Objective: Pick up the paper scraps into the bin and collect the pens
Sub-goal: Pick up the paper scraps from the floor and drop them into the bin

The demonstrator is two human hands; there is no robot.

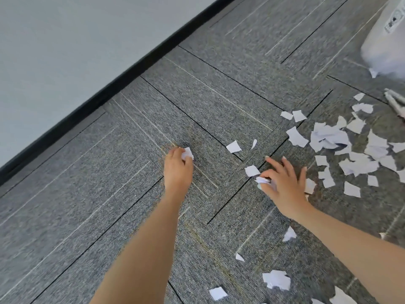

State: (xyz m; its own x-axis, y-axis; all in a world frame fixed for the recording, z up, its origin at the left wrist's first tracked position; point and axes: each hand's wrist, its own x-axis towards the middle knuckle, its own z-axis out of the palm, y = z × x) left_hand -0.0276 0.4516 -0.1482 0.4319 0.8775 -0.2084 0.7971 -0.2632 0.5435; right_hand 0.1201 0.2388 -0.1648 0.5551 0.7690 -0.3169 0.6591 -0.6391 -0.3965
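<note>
Head view: white paper scraps (359, 148) are seen strewn over the grey carpet (109, 194), thickest at the far right, with a few nearer. A crumpled scrap (187, 153) is pinched in the left hand (178, 170). Several scraps are clamped under the thumb of the right hand (282, 183), its other fingers spread. The white bin (385, 40) stands far right; pens (395, 103) lie just below it.

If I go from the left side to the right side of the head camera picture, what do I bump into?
Wall → left hand holding paper scraps → right hand → big heap of scraps → pens and white bin.
</note>
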